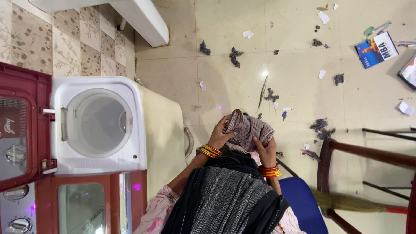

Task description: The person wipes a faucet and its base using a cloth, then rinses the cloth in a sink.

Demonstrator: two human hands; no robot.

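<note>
Cloth point(249, 129), striped and bunched, gripped by left hand point(220, 135) and right hand point(266, 149); best kept gathered tight, clear of littered floor point(225, 82).

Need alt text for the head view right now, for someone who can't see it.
Both hands, left hand and right hand, hold a bunched checked cloth over a tiled floor littered with scraps. A white and maroon washing machine stands beside them, lid open.

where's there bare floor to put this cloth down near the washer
Bare floor tiles lie between the washing machine and the dark scraps. Right of the cloth, held in the left hand and right hand, lint, paper bits and the wooden chair crowd things.
</note>
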